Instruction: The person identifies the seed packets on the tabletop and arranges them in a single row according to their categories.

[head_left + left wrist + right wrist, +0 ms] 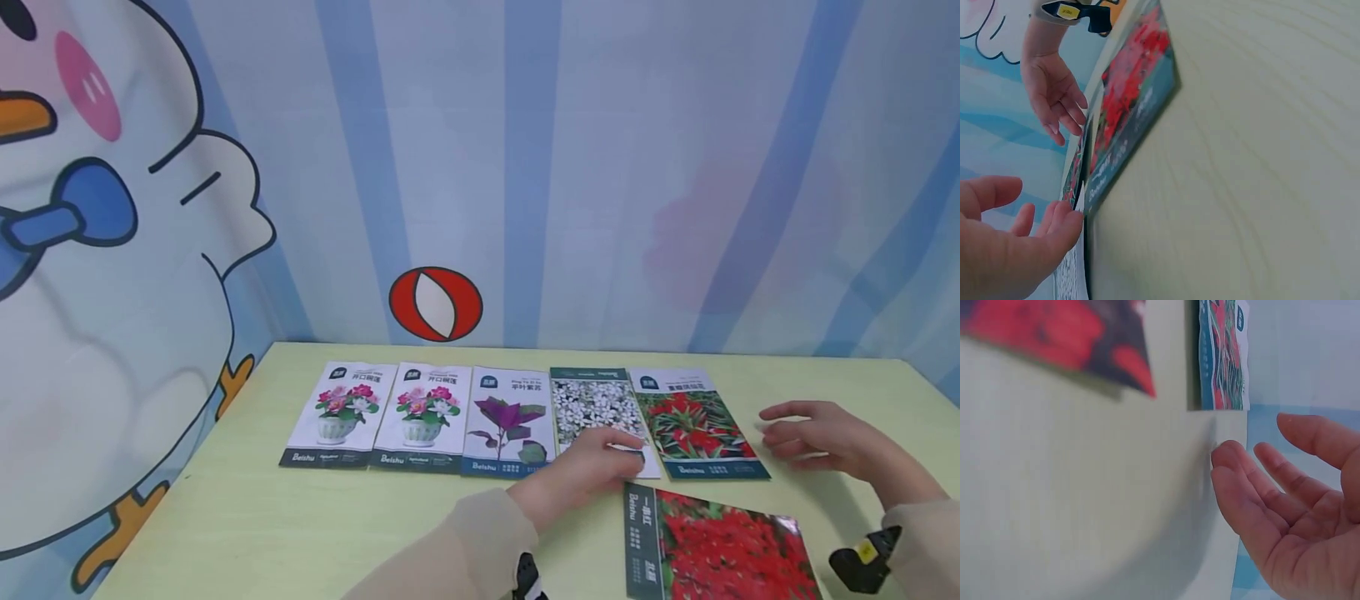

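Seed packets printed with flowers lie in a row on the table. My left hand [588, 468], fingers loosely bent, is over the lower edge of the white-flower packet [596, 406] and grips nothing; whether it touches the packet I cannot tell. To the right of the red-flower packet [693, 425] at the row's end is my right hand [832, 442], raised a little above the table with relaxed fingers and an empty palm. A larger-looking packet with red blooms [735, 546] lies sideways nearer me, between the two forearms.
Further left in the row are a purple-leaf packet [510, 421] and two matching pink-flower packets [423, 417], side by side. The pale wooden table [300, 533] ends at a blue striped backdrop [600, 167] with a cartoon bird on the left.
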Tool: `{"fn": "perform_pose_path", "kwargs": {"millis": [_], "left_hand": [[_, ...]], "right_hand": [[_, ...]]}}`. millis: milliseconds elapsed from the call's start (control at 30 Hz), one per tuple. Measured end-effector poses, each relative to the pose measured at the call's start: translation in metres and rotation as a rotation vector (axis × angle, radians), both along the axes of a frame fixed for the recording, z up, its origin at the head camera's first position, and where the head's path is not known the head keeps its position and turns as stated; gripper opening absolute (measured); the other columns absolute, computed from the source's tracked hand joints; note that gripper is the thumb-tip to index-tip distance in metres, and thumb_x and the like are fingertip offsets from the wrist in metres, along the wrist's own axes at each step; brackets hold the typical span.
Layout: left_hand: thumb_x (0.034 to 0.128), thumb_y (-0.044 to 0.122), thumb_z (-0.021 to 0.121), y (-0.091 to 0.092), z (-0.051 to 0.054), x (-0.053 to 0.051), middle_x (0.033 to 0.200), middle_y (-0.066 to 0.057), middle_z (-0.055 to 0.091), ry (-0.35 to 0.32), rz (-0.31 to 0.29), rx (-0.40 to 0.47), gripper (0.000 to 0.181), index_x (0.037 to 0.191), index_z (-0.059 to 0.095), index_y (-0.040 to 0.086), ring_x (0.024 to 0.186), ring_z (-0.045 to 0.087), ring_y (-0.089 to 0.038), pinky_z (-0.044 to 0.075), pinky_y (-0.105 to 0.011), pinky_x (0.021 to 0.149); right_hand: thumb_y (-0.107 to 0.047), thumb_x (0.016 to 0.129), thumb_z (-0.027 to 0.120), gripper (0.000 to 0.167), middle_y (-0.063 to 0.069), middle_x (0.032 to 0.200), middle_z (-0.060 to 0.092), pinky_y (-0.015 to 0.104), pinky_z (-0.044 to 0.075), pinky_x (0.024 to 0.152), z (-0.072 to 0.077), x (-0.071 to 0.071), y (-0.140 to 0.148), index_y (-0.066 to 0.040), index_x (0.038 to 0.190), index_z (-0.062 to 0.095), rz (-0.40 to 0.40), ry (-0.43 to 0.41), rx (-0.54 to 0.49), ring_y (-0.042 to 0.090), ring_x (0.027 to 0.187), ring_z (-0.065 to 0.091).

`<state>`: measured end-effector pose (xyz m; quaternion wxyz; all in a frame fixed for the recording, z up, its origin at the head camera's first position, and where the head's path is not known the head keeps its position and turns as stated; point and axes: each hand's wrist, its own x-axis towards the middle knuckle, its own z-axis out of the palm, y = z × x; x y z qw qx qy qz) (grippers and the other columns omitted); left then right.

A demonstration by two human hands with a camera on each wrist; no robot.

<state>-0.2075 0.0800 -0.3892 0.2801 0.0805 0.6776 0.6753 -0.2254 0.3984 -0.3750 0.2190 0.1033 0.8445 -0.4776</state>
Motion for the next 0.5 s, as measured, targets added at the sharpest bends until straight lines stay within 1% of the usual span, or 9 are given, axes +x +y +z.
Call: {"fn": "perform_pose_path", "kwargs": {"millis": [167,233,333,400,467,500], "left_hand": [[0.0851,-0.001,0.06,-0.016,0.001,0.006,0.09,-0.006,0.064,-0.044,-0.086,-0.114,0.03,0.115,0.061,-0.001,0.082,0.061,-0.014,0.053,-0.033,0.077],[0.0852,-0.002,0.06,-0.022,0.001,0.009,0.089,-0.006,0.064,-0.074,-0.11,-0.122,0.031,0.116,0.06,0.0,0.081,0.06,-0.014,0.053,-0.033,0.075],[0.0846,-0.003,0.06,-0.03,0.001,0.014,0.088,-0.006,0.063,-0.093,-0.125,-0.119,0.031,0.115,0.059,-0.001,0.078,0.059,-0.014,0.053,-0.032,0.073],[0.0844,-0.004,0.059,-0.034,0.0,0.018,0.088,-0.006,0.063,-0.102,-0.132,-0.117,0.031,0.115,0.058,-0.002,0.078,0.059,-0.015,0.054,-0.034,0.074],[0.0842,-0.005,0.059,-0.038,0.0,0.021,0.089,-0.007,0.063,-0.109,-0.133,-0.117,0.032,0.116,0.057,-0.003,0.079,0.06,-0.016,0.054,-0.035,0.075],[0.0842,-0.006,0.059,-0.04,0.0,0.023,0.091,-0.008,0.063,-0.116,-0.13,-0.114,0.031,0.116,0.057,-0.004,0.081,0.061,-0.017,0.054,-0.036,0.076]], "right_hand": [[-0.017,0.092,0.057,0.049,0.002,0.093,0.066,0.037,0.054,0.077,-0.008,0.014,0.011,0.014,0.126,0.041,-0.036,-0.056,-0.092,0.016,0.082,0.064],[-0.015,0.092,0.056,0.043,0.002,0.093,0.066,0.036,0.054,0.076,-0.011,0.022,0.014,0.014,0.123,0.045,-0.061,-0.067,-0.152,0.017,0.082,0.064],[-0.012,0.093,0.055,0.039,0.004,0.092,0.067,0.038,0.054,0.076,-0.016,0.033,0.016,0.014,0.12,0.048,-0.112,-0.092,-0.24,0.019,0.083,0.066],[-0.013,0.094,0.054,0.039,0.005,0.092,0.067,0.039,0.054,0.077,-0.018,0.04,0.017,0.015,0.12,0.047,-0.137,-0.114,-0.274,0.02,0.084,0.066],[-0.014,0.095,0.053,0.04,0.006,0.091,0.067,0.039,0.054,0.079,-0.02,0.047,0.017,0.017,0.119,0.046,-0.168,-0.142,-0.283,0.021,0.084,0.066],[-0.012,0.096,0.051,0.039,0.007,0.092,0.067,0.04,0.053,0.079,-0.022,0.051,0.018,0.017,0.12,0.045,-0.168,-0.15,-0.296,0.022,0.085,0.066]]}}
